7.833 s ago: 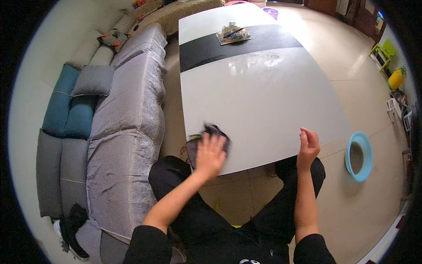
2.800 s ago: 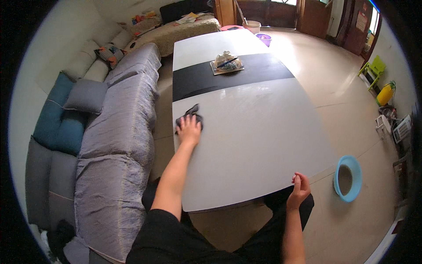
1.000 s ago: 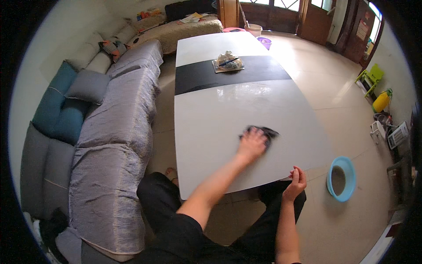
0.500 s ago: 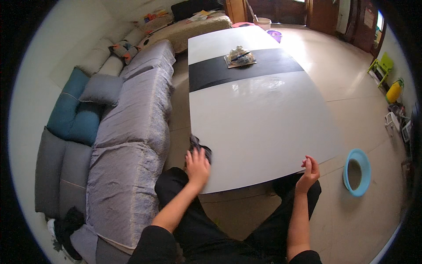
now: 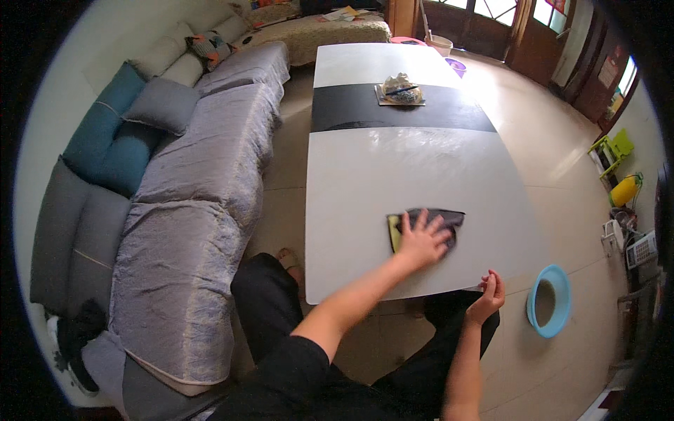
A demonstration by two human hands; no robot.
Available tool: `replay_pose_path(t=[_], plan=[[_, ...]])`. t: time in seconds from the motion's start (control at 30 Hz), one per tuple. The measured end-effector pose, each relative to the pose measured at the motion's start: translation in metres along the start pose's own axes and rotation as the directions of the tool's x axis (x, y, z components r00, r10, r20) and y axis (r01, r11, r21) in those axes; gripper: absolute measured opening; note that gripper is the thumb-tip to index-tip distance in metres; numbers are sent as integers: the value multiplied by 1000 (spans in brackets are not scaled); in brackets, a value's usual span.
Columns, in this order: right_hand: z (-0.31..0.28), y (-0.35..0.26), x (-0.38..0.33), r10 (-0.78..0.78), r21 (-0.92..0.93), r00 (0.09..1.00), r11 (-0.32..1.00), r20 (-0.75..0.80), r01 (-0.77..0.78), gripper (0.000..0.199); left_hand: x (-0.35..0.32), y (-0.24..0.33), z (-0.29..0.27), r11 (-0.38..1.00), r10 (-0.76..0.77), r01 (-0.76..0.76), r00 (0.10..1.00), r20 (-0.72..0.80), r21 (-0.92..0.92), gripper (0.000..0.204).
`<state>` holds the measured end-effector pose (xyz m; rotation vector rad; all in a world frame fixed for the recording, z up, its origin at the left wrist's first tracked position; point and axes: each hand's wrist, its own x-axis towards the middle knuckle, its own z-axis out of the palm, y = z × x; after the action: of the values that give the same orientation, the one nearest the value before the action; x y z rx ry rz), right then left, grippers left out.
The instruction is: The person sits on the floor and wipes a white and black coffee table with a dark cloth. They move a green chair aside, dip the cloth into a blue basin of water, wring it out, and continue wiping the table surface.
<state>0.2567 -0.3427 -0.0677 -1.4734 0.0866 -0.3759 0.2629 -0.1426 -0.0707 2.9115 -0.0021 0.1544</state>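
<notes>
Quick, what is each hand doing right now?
Left hand: open, pressed flat on the dark cloth.
Right hand: fingers curled on the white table's near edge.

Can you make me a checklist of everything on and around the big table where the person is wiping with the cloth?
Surface: white table with a black band across it.
Job's things: dark cloth with a yellow edge, flat on the table.
Clutter: small tray with a crumpled bundle on the black band.
Hands: left hand pressed flat on the cloth; right hand on the table's near edge.
Cables: nothing seen.
Surroundings: grey sofa with blue cushions on the left; blue basin on the floor on the right.
</notes>
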Motion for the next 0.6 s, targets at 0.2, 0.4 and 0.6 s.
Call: replay_pose_path(t=[0.2,0.4,0.6], plan=[[-8,-5,1,-14,-19,1000,1000,12,14,18,23,-130,-39,937,-331,328,944,2,124,47],[4,-6,3,12,24,1000,1000,24,-13,19,-20,-206,-53,775,-618,629,775,-134,65,48],[10,-4,2,47,118,998,992,29,-50,19,-127,-180,-24,852,-523,496,801,-291,-167,50]])
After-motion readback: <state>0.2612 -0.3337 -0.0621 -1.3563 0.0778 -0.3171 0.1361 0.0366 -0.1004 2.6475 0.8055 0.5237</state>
